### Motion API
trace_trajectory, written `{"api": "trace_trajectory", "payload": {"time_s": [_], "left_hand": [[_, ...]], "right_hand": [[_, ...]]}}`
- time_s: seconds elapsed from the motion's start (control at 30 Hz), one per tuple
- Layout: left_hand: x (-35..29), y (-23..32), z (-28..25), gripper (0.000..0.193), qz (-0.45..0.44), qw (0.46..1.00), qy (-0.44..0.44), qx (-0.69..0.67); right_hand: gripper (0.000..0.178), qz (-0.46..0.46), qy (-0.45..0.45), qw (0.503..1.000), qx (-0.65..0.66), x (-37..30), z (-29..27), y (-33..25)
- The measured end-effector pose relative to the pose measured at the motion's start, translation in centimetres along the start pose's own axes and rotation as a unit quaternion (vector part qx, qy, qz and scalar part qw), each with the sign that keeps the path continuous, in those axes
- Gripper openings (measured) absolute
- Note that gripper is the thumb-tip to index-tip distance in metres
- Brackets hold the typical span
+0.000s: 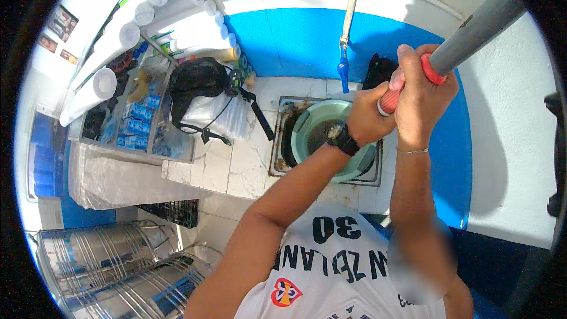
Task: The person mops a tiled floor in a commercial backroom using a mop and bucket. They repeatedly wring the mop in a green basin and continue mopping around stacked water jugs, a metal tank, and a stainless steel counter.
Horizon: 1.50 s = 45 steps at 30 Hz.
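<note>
Head view: grey pole (479, 31) lies in both hands, above and right of the green basin (299, 149); long axis slants from its ribbed red grip (388, 101) to the upper right. Right hand (425, 99), nearer the shaft, clenches the grip; left hand (368, 117) clasps its lower end, fingers partly hidden. Basin sits in the metal sink (277, 171), contents murky, possibly water. Display case (184, 149) contains blue packs (137, 121).

Grey cylindrical pole (481, 28), upper right of frame: inclined diagonally, running down leftward to a red collar (434, 70) and, right of centre, a red ribbed end section (389, 101), partly obscured.
</note>
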State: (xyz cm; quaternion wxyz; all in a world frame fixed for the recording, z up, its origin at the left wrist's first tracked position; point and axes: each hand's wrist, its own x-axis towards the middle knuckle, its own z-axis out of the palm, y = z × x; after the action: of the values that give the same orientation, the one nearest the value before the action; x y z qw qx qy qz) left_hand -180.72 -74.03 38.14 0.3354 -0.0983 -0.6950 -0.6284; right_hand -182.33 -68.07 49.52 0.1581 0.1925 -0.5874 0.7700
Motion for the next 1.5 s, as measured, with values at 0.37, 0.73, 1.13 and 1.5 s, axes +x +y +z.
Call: {"api": "trace_trajectory", "payload": {"time_s": [0.37, 0.73, 1.13, 1.5], "left_hand": [[6.3, 7.7, -2.5, 0.014, -0.088, 0.92, -0.332, -0.188], [5.9, 6.5, -1.0, 0.022, 0.018, 0.981, -0.182, -0.057], [3.2, 2.8, -0.9, 0.038, 0.008, 1.0, -0.005, 0.001], [2.0, 2.6, -1.1, 0.046, -0.016, 0.999, 0.027, -0.004]], "right_hand": [[0.023, -0.019, -0.568, 0.763, 0.309, 6.7, -2.2, -6.7], [0.022, 0.019, -0.247, 0.94, 0.234, 4.8, -1.4, -5.2], [0.032, -0.024, -0.019, 1.0, 0.008, 1.3, 1.7, -2.7], [0.031, -0.044, 0.022, 0.996, -0.068, 0.3, 2.3, -2.7]]}}
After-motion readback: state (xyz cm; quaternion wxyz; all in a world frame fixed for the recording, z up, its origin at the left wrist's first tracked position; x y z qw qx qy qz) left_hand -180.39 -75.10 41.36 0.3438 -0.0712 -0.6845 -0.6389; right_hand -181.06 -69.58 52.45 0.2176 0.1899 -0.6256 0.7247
